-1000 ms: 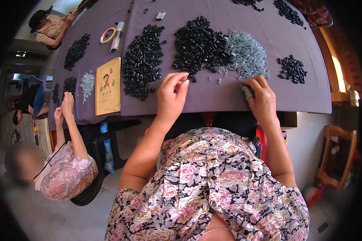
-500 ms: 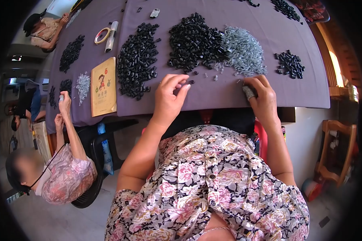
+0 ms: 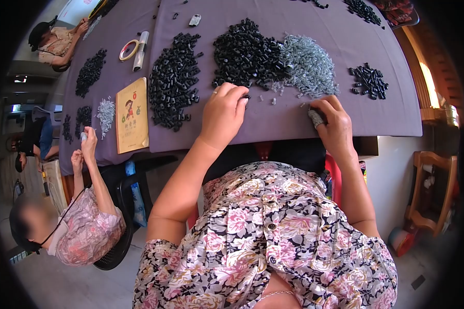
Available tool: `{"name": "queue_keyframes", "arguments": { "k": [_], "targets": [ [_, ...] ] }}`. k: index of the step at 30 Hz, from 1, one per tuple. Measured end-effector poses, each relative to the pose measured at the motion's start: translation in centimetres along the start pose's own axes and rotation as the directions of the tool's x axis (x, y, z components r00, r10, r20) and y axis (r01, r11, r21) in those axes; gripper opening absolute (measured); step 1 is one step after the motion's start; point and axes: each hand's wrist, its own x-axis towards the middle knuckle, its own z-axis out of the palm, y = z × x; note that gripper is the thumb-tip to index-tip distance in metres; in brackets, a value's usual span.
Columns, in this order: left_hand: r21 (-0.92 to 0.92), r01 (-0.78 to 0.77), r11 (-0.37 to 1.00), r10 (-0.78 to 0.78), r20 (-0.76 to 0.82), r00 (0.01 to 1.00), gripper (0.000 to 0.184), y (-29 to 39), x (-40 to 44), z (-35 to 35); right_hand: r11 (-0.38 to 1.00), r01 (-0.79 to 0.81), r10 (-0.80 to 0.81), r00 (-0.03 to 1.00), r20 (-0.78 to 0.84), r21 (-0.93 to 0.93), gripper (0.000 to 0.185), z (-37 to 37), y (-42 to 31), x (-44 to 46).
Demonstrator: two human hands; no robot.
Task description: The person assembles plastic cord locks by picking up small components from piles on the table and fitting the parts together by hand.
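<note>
My left hand [image 3: 222,114] is closed in a pinch at the near edge of a large heap of small black plastic pieces [image 3: 245,54]. A small black piece [image 3: 246,97] shows at its thumb and index fingertips. My right hand [image 3: 336,121] has its fingers curled together below a heap of small clear plastic pieces [image 3: 310,67]. A grey wrap [image 3: 315,118] covers its thumb. What lies between those fingertips is too hidden to make out. A few loose clear pieces [image 3: 274,100] lie between the hands.
A second black heap [image 3: 174,82] spreads to the left, beside a yellow booklet [image 3: 132,116]. Behind it lie a tape roll [image 3: 129,50] and a clear tube [image 3: 141,51]. A smaller black pile [image 3: 368,81] sits at right. Another person [image 3: 85,221] works at the left edge.
My left hand has moved up toward the large black heap, and its thumb and index finger have closed around a black piece. My right hand stays nearly in place.
</note>
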Motion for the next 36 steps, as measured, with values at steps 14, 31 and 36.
{"name": "queue_keyframes", "arguments": {
  "k": [14, 31, 36],
  "targets": [
    [0.133, -0.078, 0.988, 0.060, 0.136, 0.989, 0.013, 0.9, 2.2, -0.8, 1.000, 0.019, -0.019, 1.000, -0.023, -0.016, 0.039, 0.1, 0.3, -0.1],
    [-0.183, 0.004, 0.983, 0.018, 0.122, 0.992, 0.012, 1.8, 3.9, 0.8, 0.992, 0.097, -0.100, 0.994, -0.040, -0.075, 0.035, 0.5, 0.7, 0.3],
    [-0.764, 0.587, 0.268, -0.277, 0.522, 0.807, 0.017, 1.9, 1.6, -0.8, 0.992, 0.076, -0.076, 0.997, 0.006, -0.097, 0.031, 0.7, 0.6, 1.0]
  ]
}}
